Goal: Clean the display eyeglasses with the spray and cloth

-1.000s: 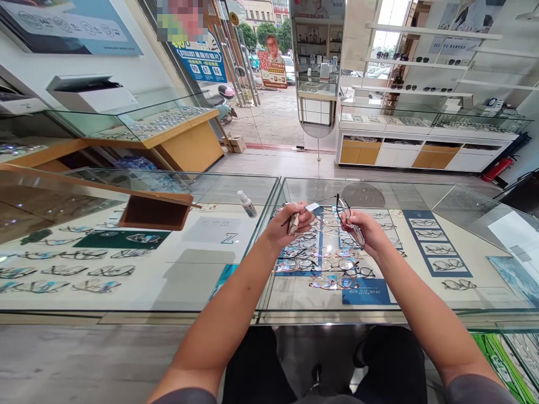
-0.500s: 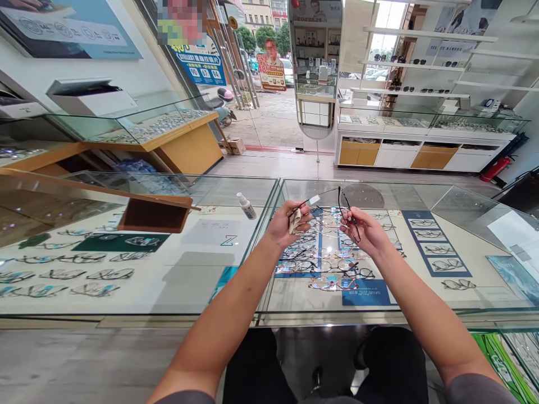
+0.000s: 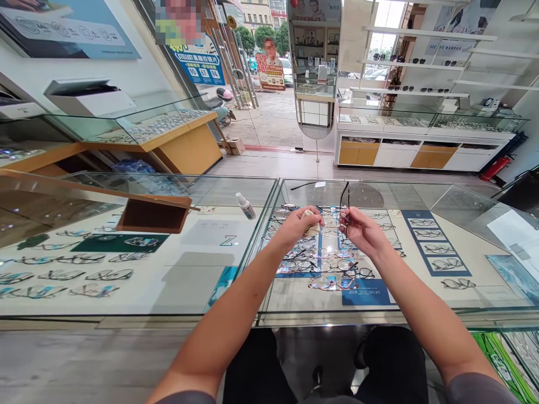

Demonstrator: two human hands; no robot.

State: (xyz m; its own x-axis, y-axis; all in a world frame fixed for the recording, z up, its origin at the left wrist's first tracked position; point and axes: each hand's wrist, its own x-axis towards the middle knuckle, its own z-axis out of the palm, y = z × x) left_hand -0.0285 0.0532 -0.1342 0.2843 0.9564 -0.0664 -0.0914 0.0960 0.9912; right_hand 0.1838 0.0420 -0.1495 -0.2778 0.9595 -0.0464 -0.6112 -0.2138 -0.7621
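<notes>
Black-framed eyeglasses [image 3: 347, 195] are held up above the glass counter by my right hand [image 3: 365, 229], its fingers pinched on the frame. One temple of the glasses reaches out to the left, with a small white tag on it. My left hand [image 3: 297, 227] is closed on a crumpled beige cloth [image 3: 311, 223], just left of the glasses and apart from the free temple. Whether the cloth touches the frame I cannot tell. Under both hands, several other eyeglasses [image 3: 332, 283] lie in rows inside the display case.
A small white spray bottle [image 3: 245, 206] stands on the glass counter [image 3: 265, 297] to the left. Near it is a brown box [image 3: 154, 214]. More glasses lie on a blue panel [image 3: 438, 244] at right. Beyond the counter stands a tall mirror [image 3: 315, 73].
My left hand has let go of the temple and moved right with the cloth, closer to my right hand. The glasses have turned slightly, their free temple now pointing left, higher up.
</notes>
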